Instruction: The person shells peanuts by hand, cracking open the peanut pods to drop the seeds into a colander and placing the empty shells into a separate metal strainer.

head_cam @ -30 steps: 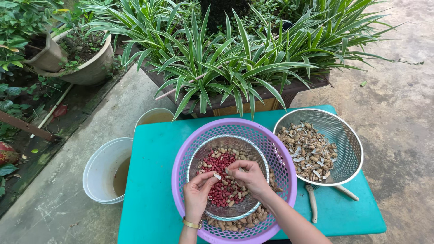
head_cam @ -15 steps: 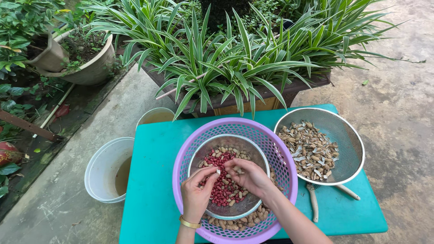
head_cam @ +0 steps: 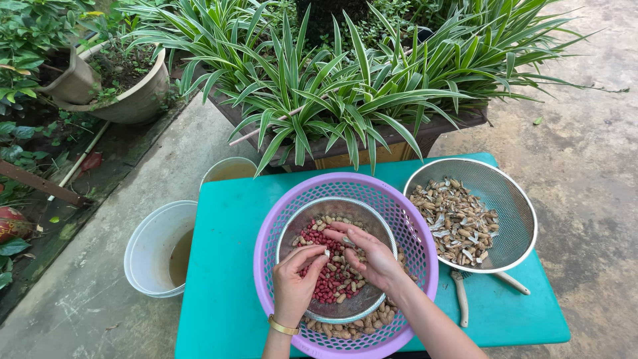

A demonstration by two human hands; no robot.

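We are pinching a peanut (head_cam: pixel 327 252) between the fingers of both hands, left hand (head_cam: pixel 295 284) and right hand (head_cam: pixel 372 256), over the metal sieve (head_cam: pixel 372 216) so kernels fall in.

Sieve (head_cam: pixel 345 219) in basket (head_cam: pixel 412 219); colander (head_cam: pixel 505 199) right.

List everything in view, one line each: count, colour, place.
table: one, teal, centre
basket: one, purple, on table
inner strainer: one, metal, inside basket
shelled peanuts: many, red, in inner strainer
unshelled peanuts: many, tan, basket bottom
shells: pile, brown, in right strainer
right strainer: one, metal, table right
buckets: two, white, left of table
striped plants: green, planter behind table
left hand: one, gold bracelet, over inner strainer
right hand: one, over inner strainer
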